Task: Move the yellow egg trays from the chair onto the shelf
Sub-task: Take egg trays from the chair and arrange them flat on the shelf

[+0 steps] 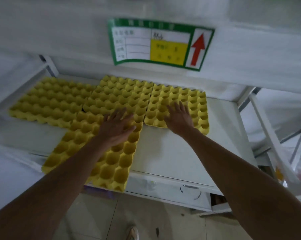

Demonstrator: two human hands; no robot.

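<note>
Several yellow egg trays lie on the white shelf point(172, 153). One tray point(47, 101) sits at the far left, one point(122, 94) in the middle at the back, one point(194, 104) at the right. A front tray point(98, 161) overhangs the shelf's front edge. My left hand point(117, 127) lies flat with fingers spread where the front tray meets the middle tray. My right hand point(179, 118) rests flat, fingers spread, on the right tray's near edge. Neither hand grips anything. The chair is out of view.
A green-bordered label point(160, 44) with a red up arrow hangs on the white panel above the shelf. White shelf posts point(267, 129) slant at the right. Below lies a tiled floor point(146, 220) with a shoe tip point(132, 232).
</note>
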